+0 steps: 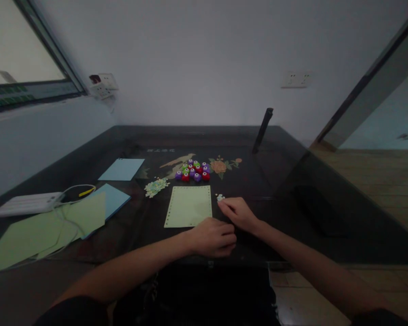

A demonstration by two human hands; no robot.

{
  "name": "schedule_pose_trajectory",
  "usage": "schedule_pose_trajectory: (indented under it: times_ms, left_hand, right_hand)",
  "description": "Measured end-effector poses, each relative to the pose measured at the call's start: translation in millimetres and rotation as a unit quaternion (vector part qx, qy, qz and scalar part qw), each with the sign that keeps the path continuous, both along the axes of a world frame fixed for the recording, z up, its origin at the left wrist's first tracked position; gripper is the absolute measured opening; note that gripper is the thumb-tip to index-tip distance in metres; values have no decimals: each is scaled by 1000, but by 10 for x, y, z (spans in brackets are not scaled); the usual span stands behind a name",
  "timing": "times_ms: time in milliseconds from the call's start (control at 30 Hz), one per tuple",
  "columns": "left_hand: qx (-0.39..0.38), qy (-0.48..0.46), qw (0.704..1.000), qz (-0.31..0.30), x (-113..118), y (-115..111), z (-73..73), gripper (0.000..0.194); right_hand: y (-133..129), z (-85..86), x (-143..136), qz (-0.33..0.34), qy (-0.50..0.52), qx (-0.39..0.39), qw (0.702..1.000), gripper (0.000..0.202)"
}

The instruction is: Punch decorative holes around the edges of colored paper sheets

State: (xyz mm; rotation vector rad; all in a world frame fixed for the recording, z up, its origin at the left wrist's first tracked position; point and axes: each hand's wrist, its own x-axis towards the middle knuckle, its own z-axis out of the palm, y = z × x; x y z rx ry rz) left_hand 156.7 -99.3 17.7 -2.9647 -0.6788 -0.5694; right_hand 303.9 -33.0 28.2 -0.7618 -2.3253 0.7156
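A pale green sheet (pixel 189 206) with small holes along its edges lies on the dark table. My left hand (pixel 213 237) rests at its lower right corner, fingers curled in; what they hold, if anything, is hidden. To the right, my right hand (pixel 238 213) is closed with thumb and fingers together beside a few small pale bits (pixel 220 197). I cannot make out anything between those fingers. Beyond the sheet sits a cluster of red, purple and green pieces (pixel 193 171) with eye-like tops. A pile of small pale green bits (pixel 156 186) lies left of the sheet's top.
Blue sheets (pixel 117 201) and green sheets (pixel 54 224) overlap at the left, with a cable across them and a white device (pixel 29 203) behind. Another blue sheet (pixel 122 169) lies farther back. A black upright object (pixel 263 130) stands at the back right.
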Motion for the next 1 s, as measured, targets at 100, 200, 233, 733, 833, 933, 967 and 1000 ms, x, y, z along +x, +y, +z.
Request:
schedule_pose_trajectory:
  times_ms: [100, 200, 233, 733, 833, 933, 967, 1000]
  left_hand:
    - [-20, 34, 999, -32, -8, -14, -78, 23]
    - [-18, 47, 998, -25, -71, 25, -41, 24]
    - [-8, 51, 998, -23, -105, 34, -2, 24]
    - [-93, 94, 980, 147, -1118, -30, 271, 13]
    - [-106, 90, 979, 147, -1116, 19, 251, 13]
    - [-112, 87, 978, 151, -1136, 29, 257, 12]
    - [-112, 87, 978, 151, -1139, 24, 270, 12]
    - [-111, 85, 979, 150, -1131, 15, 289, 12]
  right_hand:
    - [-99, -63, 62, 67, -37, 36, 996, 40]
    - [-83, -113, 71, 87, -47, 39, 994, 40]
    - [-69, -123, 68, 80, -46, 35, 995, 40]
    - [-32, -96, 88, 58, -36, 30, 997, 39]
    - [-45, -85, 97, 57, -38, 33, 997, 39]
    - [-51, -70, 101, 51, -38, 29, 998, 39]
    - [-51, -66, 99, 51, -38, 27, 998, 39]
    - [-50, -63, 96, 51, -37, 26, 998, 39]
